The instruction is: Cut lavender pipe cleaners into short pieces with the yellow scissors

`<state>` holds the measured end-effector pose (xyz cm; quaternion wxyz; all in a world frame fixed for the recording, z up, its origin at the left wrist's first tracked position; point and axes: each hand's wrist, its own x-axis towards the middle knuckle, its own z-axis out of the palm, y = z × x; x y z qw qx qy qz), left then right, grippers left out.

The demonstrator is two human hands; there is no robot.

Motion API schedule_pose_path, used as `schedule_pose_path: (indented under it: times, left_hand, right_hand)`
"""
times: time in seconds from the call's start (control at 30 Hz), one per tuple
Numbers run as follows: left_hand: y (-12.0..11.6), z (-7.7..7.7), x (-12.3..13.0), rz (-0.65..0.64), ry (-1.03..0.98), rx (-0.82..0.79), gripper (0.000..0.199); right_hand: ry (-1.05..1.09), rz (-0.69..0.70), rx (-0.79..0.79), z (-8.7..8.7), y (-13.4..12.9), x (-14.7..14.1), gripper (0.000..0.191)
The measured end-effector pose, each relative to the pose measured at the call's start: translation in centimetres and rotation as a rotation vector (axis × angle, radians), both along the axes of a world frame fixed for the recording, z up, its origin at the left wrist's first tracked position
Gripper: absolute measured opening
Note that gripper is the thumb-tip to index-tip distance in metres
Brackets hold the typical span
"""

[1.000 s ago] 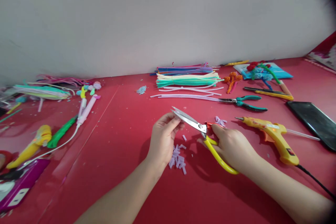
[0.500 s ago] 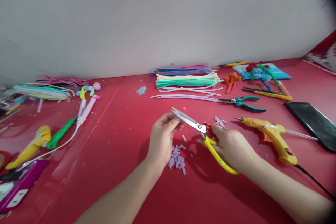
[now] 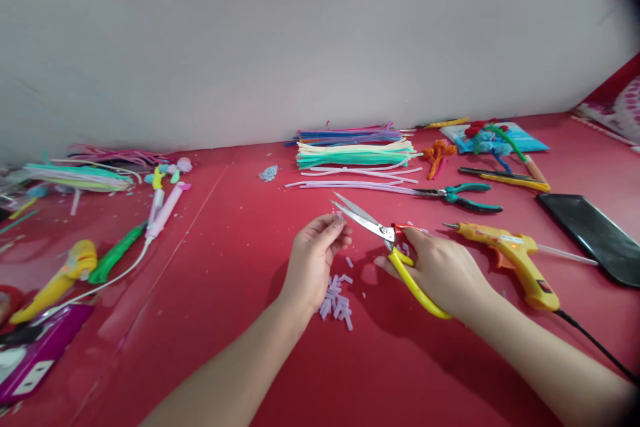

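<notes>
My left hand (image 3: 316, 253) pinches a small lilac piece (image 3: 341, 215) between thumb and forefinger, its tip showing beside the scissor blades. Yellow-handled scissors (image 3: 384, 231) with a red part near the pivot are held in my right hand (image 3: 440, 267), their blades parted and pointing toward my left fingertips. On the red table (image 3: 210, 320), just right of my left wrist, lies a loose pile of short lilac pieces (image 3: 338, 304). More such pieces are partly hidden behind my right hand.
Behind my hands lie long lilac strips (image 3: 350, 185), bundled pipe cleaners (image 3: 355, 155) and teal pliers (image 3: 463, 197). To the right are a yellow glue gun (image 3: 515, 253) and a black phone (image 3: 595, 237). At the left rest another yellow glue gun (image 3: 60, 280) and a purple power strip (image 3: 55, 353).
The scissor blades have opened and shifted slightly up and right at the tips. My left hand stays nearly in place, a lilac tip now visible at its fingers.
</notes>
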<state>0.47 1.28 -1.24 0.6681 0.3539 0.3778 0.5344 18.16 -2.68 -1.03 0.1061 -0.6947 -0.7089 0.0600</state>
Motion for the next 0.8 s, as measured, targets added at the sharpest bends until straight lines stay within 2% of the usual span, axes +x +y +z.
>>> schedule_pose_path:
  times: [0.17,0.33,0.4,0.5,0.6,0.7,0.8]
  left_hand:
    - [-0.4,0.3,0.4,-0.106,0.006,-0.056,0.011]
    - [-1.1,0.8,0.9,-0.353,0.163,-0.064,0.015]
    - [-1.4,0.9,1.1,-0.424,0.207,-0.070,0.017]
    - [-1.5,0.8,1.1,-0.476,0.241,-0.051,0.018]
    - [-1.4,0.6,0.9,-0.446,0.261,-0.047,0.017]
    - [-1.4,0.5,0.9,-0.441,0.263,-0.059,0.018]
    - [-1.5,0.6,1.0,-0.496,0.274,-0.065,0.019]
  right_hand:
    - [0.196,0.019,-0.020,-0.1,0.2,-0.3,0.027]
    - [0.691,0.059,-0.075,0.1,0.0,-0.7,0.022]
    - [0.798,0.069,-0.097,0.1,0.0,-0.7,0.020]
    - [0.783,-0.016,-0.060,-0.2,0.4,-0.6,0.019]
    - [0.717,-0.109,-0.039,-0.1,0.8,-0.5,0.019]
    - [0.795,-0.043,-0.135,0.7,0.7,-0.6,0.016]
    - [0.906,0.031,-0.218,1.5,0.3,-0.9,0.015]
